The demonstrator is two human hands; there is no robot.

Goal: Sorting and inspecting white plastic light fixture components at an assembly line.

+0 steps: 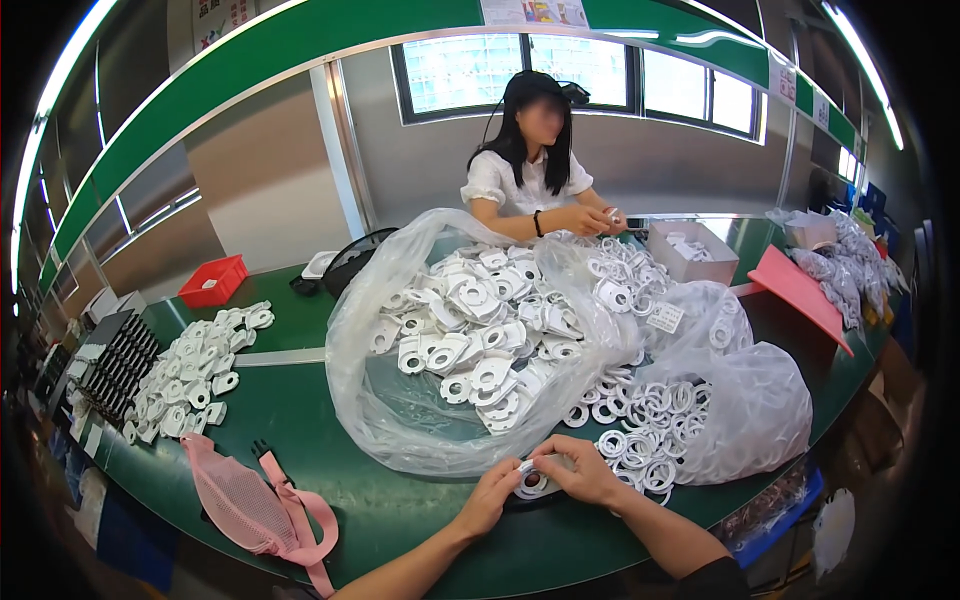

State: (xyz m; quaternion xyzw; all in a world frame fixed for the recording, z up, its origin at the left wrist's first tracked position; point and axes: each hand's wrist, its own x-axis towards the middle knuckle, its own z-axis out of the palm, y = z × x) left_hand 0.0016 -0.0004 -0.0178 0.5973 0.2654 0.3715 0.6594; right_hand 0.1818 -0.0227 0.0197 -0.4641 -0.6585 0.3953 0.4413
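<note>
Near the table's front edge, my left hand point(492, 498) and my right hand point(582, 472) pinch a small white plastic part with a round hole point(529, 490) between them. Fingers cover much of it, so I cannot tell whether it is one piece or two. Just beyond, a large clear plastic bag point(350, 425) lies wide open around a heap of white plastic parts with round holes point(480, 290). Right of my hands, loose white rings point(650, 432) spill from a second clear bag point(770, 420).
A co-worker point(530, 150) sits across the green table point(285, 395), hands around a small white piece. At left are more white parts point(190, 370), stacked black trays point(115, 365), a red bin point(213, 282) and a pink mesh bag point(235, 495). A white box point(692, 262) and pink board point(800, 298) stand right.
</note>
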